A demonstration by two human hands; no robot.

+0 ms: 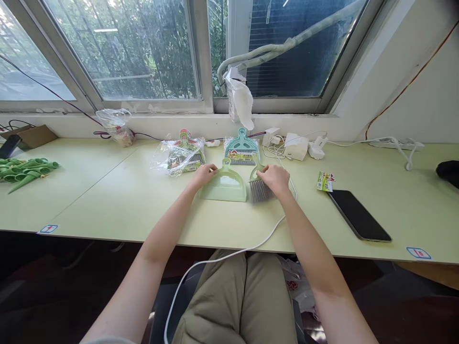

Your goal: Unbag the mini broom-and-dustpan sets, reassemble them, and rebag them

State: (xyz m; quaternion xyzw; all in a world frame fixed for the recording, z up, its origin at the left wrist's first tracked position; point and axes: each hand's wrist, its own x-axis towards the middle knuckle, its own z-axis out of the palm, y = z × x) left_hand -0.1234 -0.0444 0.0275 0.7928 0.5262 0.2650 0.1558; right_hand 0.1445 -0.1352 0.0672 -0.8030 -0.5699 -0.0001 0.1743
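A pale green mini dustpan [225,185] lies on the green table [107,191] in front of me. My left hand [203,175] rests at its left edge, fingers curled against the rim. Right beside the dustpan lies a small brush with grey bristles [258,190]. My right hand [275,179] lies on top of that brush, fingers closed over its green handle. Behind them sit a teal dustpan set in its wrapper [242,148] and a clear bag of more sets [181,155].
A dark phone [358,215] and a small printed card [325,181] lie to the right. White chargers [296,145] and a cable [229,255] run across the table. Green plastic pieces [23,170] are piled far left. A plastic bag [114,124] stands by the window.
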